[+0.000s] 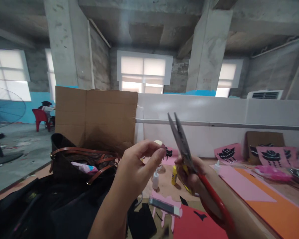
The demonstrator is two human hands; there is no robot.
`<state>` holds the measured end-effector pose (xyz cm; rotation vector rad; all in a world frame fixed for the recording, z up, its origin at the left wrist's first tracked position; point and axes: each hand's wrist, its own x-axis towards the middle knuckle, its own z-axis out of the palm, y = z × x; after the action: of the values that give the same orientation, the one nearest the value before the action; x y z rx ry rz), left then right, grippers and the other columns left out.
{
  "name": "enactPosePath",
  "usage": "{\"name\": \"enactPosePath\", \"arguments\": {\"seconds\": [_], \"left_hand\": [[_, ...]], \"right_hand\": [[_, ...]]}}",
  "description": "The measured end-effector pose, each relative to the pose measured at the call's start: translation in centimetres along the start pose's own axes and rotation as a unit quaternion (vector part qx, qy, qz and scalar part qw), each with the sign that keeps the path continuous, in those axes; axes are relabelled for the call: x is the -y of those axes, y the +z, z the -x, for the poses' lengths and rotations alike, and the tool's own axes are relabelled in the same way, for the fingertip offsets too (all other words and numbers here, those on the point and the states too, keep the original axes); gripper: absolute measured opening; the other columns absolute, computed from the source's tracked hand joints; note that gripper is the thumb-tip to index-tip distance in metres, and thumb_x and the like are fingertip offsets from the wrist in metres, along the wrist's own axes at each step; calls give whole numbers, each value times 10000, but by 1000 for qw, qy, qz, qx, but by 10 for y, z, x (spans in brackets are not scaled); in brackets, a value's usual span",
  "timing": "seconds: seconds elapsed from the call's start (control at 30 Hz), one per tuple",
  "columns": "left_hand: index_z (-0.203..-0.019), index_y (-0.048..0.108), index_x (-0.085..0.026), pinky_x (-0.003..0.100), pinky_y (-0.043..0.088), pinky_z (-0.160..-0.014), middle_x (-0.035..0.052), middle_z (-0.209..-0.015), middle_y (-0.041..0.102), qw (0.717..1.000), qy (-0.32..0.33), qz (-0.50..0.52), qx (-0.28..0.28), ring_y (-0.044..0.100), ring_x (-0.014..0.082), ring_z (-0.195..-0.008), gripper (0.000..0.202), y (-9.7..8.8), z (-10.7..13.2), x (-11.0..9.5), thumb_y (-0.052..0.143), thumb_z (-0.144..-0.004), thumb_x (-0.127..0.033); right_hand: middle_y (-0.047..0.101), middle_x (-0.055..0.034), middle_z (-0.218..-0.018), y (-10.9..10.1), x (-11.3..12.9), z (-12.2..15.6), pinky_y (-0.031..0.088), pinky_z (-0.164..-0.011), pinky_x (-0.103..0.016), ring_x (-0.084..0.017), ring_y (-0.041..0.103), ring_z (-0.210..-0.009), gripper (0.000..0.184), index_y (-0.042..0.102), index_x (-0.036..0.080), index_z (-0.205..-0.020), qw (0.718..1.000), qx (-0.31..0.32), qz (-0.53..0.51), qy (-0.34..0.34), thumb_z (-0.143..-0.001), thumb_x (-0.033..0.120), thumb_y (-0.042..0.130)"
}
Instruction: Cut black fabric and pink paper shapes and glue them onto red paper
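Scissors (183, 143), red-handled, gripped in right hand (198, 174); blades slightly parted, tips toward 11 o'clock. Left hand (137, 167) pinches small pale piece (158, 142) between thumb and finger, at 9 o'clock from blades, apart. White bottle (155, 181) at piece's 6 o'clock; yellow tube (174, 176) at 5; red sheet (193, 225) at 5, farther.

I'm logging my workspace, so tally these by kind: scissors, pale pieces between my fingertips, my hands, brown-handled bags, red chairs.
Scissors: 1
Pale piece: 1
Hands (left hand, right hand): 2
Brown-handled bag: 1
Red chair: 1
Total: 6
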<state>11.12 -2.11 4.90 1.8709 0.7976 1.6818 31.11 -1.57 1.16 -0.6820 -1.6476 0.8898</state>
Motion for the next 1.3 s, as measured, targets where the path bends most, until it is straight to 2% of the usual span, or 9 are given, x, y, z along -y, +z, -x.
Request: {"name": "enactPosePath", "arguments": {"seconds": [0.1, 0.3, 0.5, 0.63, 0.73, 0.83, 1.03, 1.13, 1.3], "left_hand": [[-845, 705, -208, 166, 479, -553, -13, -769, 702, 1000, -10, 2, 20, 659, 115, -699, 101, 4, 2, -2, 700, -892, -298], [-884, 710, -204, 220, 503, -682, 0, -819, 730, 994, -45, -30, 96, 669, 131, -747, 102, 7, 11, -6, 675, -895, -299], [-811, 623, -179, 239, 420, -600, -6, -737, 630, 939, -111, -110, 306, 564, 135, -672, 169, 14, 72, 49, 551, -923, -282], [-803, 633, -181, 251, 391, -588, -12, -714, 619, 910, -152, -109, 369, 553, 143, -643, 117, 17, 116, 76, 560, -872, -241], [-816, 649, -196, 256, 386, -596, -13, -727, 645, 904, -160, -123, 377, 567, 150, -645, 113, 15, 127, 78, 567, -867, -254], [-868, 663, -209, 264, 414, -645, -6, -791, 678, 913, -156, -149, 345, 590, 160, -694, 133, 2, 126, 86, 567, -891, -297], [-865, 636, -194, 296, 431, -650, 26, -783, 675, 930, -179, -227, 229, 605, 199, -708, 209, -31, 128, 136, 567, -902, -387], [-856, 645, -199, 299, 442, -665, 22, -791, 683, 932, -179, -230, 217, 611, 197, -717, 196, -33, 131, 147, 592, -883, -386], [-861, 670, -204, 284, 489, -683, 5, -808, 705, 936, -196, -192, 223, 638, 177, -728, 159, -23, 136, 143, 627, -865, -357]], "right_hand": [[573, -8, -826, -2, 6, 2, 375, -521, -241, -129, 495, -621, 467, 603, 250, -1068, 1000, -22, 0, -13, -837, 641, 711], [597, -2, -853, 0, 7, 19, 465, -582, -261, -139, 543, -655, 307, 602, 259, -1068, 998, -40, 56, 4, -889, 486, 705], [612, -8, -832, 5, -27, 74, 513, -631, -288, -151, 572, -670, 249, 596, 235, -1010, 990, -41, 100, 90, -858, 398, 706], [669, -24, -821, 15, -43, 100, 538, -603, -288, -175, 637, -686, 248, 615, 219, -1003, 972, 7, 154, 175, -838, 394, 673], [709, -30, -823, 20, -50, 104, 571, -634, -312, -200, 682, -707, 261, 626, 216, -983, 963, 14, 187, 192, -800, 393, 682], [752, -79, -996, 15, -47, 101, 590, -788, -381, -258, 717, -899, 270, 663, 218, -1065, 948, -7, 257, 188, -813, 315, 658], [762, -121, -1170, -18, -43, 95, 566, -860, -484, -343, 710, -1026, 477, 733, 253, -1202, 890, -1, 414, 190, -758, 117, 624], [766, -136, -1172, -27, -53, 94, 564, -856, -494, -359, 710, -1039, 491, 738, 227, -1214, 862, -3, 468, 195, -756, 100, 618], [767, -124, -1178, -31, -64, 98, 572, -825, -457, -326, 722, -999, 485, 696, 220, -1285, 842, 6, 510, 177, -824, 130, 574]]}}
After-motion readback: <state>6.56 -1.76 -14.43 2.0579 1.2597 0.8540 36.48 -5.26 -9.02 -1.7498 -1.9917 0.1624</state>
